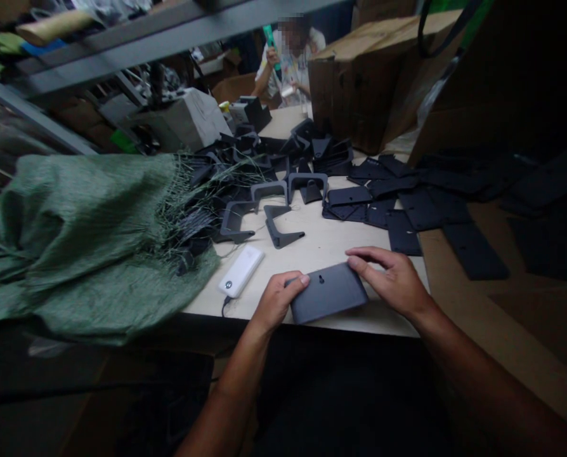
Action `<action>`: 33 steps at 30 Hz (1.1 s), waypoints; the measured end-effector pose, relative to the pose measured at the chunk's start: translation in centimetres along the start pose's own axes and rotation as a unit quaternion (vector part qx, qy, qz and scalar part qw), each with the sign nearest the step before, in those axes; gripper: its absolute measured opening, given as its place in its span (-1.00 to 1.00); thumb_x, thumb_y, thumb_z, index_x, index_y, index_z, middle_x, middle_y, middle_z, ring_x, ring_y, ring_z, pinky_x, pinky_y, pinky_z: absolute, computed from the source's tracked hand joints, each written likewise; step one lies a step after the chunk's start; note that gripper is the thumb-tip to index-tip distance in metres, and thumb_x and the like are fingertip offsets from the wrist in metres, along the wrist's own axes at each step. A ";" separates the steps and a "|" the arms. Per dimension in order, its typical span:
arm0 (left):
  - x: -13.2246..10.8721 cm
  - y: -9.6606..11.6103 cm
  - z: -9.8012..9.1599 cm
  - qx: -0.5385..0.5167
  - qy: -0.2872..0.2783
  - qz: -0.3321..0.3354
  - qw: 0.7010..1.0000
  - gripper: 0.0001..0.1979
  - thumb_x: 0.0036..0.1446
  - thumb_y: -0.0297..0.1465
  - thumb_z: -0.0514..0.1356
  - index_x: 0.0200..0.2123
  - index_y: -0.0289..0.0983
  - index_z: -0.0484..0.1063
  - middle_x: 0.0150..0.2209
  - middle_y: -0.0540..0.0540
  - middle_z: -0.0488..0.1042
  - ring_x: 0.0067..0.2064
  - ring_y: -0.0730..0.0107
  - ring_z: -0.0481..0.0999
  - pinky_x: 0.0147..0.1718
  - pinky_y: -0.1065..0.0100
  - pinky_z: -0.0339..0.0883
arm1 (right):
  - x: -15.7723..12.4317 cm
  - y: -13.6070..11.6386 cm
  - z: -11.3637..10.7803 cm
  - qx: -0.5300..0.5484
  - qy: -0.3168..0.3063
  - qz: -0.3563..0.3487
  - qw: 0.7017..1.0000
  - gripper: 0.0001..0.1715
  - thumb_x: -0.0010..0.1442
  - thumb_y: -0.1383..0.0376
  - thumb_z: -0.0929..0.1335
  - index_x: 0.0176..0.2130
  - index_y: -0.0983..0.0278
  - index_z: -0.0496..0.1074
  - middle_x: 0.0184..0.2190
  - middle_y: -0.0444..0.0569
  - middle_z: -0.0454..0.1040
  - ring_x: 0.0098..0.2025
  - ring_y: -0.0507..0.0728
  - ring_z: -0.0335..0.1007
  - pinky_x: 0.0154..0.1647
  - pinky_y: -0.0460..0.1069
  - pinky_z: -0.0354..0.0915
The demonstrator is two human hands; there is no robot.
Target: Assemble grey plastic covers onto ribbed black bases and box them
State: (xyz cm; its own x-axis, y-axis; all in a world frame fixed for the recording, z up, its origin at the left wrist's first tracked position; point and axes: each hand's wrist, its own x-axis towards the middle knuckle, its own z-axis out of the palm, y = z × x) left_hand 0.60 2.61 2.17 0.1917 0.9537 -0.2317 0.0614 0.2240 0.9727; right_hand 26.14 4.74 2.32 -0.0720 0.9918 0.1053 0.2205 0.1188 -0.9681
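Note:
Over the front edge of the pale table I hold a dark grey flat panel with a keyhole-shaped slot near its upper edge. My left hand pinches its left end, thumb on top. At the upper right corner, my right hand grips the panel between thumb and fingers; its fingertips are partly hidden behind it. Just beyond lie grey U-shaped brackets. Similar dark panels are spread in a pile to the right. A white power bank with a cable lies left of my left hand.
A green woven sack with frayed edges covers the table's left side, dark brackets at its mouth. Cardboard boxes stand at the back right. A metal shelf beam crosses above. Another person sits behind the table, holding a green object.

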 end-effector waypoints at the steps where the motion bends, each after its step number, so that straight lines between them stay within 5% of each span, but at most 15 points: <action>1: 0.0 -0.3 0.1 -0.014 0.049 0.021 0.998 -0.52 0.21 -0.05 0.32 -0.57 -0.26 0.36 -0.55 0.05 0.18 -0.46 0.40 0.13 -0.43 0.34 0.00 | 0.0 0.1 -0.5 -0.011 0.046 -0.009 0.999 -0.60 0.25 0.02 0.50 -0.09 0.24 0.69 -0.07 0.08 0.69 0.01 0.29 0.59 0.11 0.15 0.41; 3: -0.1 -0.8 0.4 -0.044 0.131 0.062 0.988 -0.55 0.23 -0.06 0.30 -0.53 -0.25 0.37 -0.52 0.04 0.19 -0.42 0.38 0.15 -0.40 0.34 0.04 | -0.2 0.4 -1.3 0.002 0.077 0.005 0.997 -0.58 0.24 -0.02 0.50 -0.11 0.25 0.69 -0.12 0.09 0.70 -0.04 0.29 0.60 0.11 0.17 0.42; 6: -0.6 -1.2 1.2 -0.047 0.168 0.097 0.980 -0.57 0.29 -0.06 0.25 -0.48 -0.24 0.36 -0.49 0.04 0.21 -0.39 0.37 0.16 -0.37 0.35 0.09 | -1.0 0.8 -0.8 0.085 -0.030 0.084 0.992 -0.49 0.24 -0.10 0.49 -0.17 0.28 0.69 -0.26 0.08 0.70 -0.17 0.25 0.61 -0.03 0.13 0.47; 9: -1.2 -0.6 1.8 0.020 0.093 0.084 0.992 -0.58 0.32 -0.07 0.24 -0.45 -0.25 0.40 -0.49 0.04 0.24 -0.40 0.37 0.20 -0.38 0.36 0.09 | -1.8 1.0 0.9 0.208 -0.134 0.162 0.955 -0.39 0.20 -0.16 0.49 -0.19 0.35 0.68 -0.26 0.10 0.69 -0.21 0.23 0.62 -0.06 0.13 0.49; 12: -1.6 0.2 1.7 0.067 -0.008 0.064 0.996 -0.61 0.35 -0.08 0.21 -0.32 -0.28 0.56 -0.38 -0.04 0.46 -0.30 0.30 0.39 -0.26 0.34 0.23 | -2.3 0.8 1.9 0.300 -0.127 0.170 0.930 -0.38 0.19 -0.16 0.51 -0.13 0.34 0.67 -0.20 0.10 0.70 -0.14 0.25 0.63 0.05 0.16 0.48; 16: -0.7 0.5 1.7 -0.061 0.030 0.045 0.997 -0.49 0.35 0.01 0.13 -0.24 -0.31 0.63 -0.20 -0.20 0.65 -0.08 0.10 0.59 0.03 0.22 0.35 | -3.0 0.2 2.1 0.262 -0.215 0.105 0.935 -0.48 0.26 -0.05 0.50 0.00 0.27 0.67 -0.10 0.03 0.69 0.00 0.27 0.60 0.18 0.18 0.41; 19: 0.1 0.5 3.2 -0.190 0.015 -0.059 0.980 -0.42 0.27 0.09 0.14 -0.21 -0.35 0.62 -0.20 -0.28 0.68 -0.13 0.03 0.64 -0.01 0.16 0.42 | -3.8 0.2 2.7 0.227 -0.266 0.078 0.934 -0.50 0.31 0.00 0.48 0.08 0.26 0.64 0.00 0.04 0.66 0.08 0.29 0.56 0.18 0.16 0.42; 22: 0.4 0.8 5.4 -0.272 -0.022 -0.105 0.956 -0.51 0.18 -0.03 0.21 -0.19 -0.38 0.60 -0.18 -0.32 0.70 -0.17 0.00 0.67 -0.05 0.13 0.46 | -4.6 0.4 3.9 0.234 -0.229 0.070 0.942 -0.45 0.31 -0.03 0.47 0.09 0.29 0.63 0.09 0.09 0.61 0.15 0.31 0.51 0.18 0.14 0.43; 26: -0.2 1.2 7.4 -0.296 0.013 -0.042 0.954 -0.67 0.16 -0.16 0.19 -0.32 -0.34 0.55 -0.25 -0.28 0.70 -0.25 0.08 0.66 -0.13 0.19 0.46 | -5.6 0.2 5.1 0.262 -0.148 0.058 0.952 -0.36 0.31 -0.05 0.46 0.19 0.29 0.55 0.18 0.09 0.56 0.22 0.34 0.47 0.29 0.16 0.35; 33: -2.0 1.4 8.1 -0.239 0.057 0.015 0.969 -0.52 0.31 -0.18 0.04 -0.29 -0.42 0.63 -0.25 -0.34 0.70 -0.23 0.09 0.64 -0.14 0.20 0.45 | -7.2 -0.7 5.5 0.244 -0.092 0.005 0.965 -0.43 0.34 0.01 0.45 0.16 0.32 0.54 0.16 0.11 0.57 0.22 0.34 0.46 0.32 0.14 0.30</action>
State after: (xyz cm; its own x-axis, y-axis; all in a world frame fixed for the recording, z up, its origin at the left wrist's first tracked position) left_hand 8.18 -0.64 3.84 0.0745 0.9712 -0.2265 -0.4078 0.2369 0.8818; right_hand 21.20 -2.77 0.95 -0.2531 0.9626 0.0968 -0.2602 0.0286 -0.9651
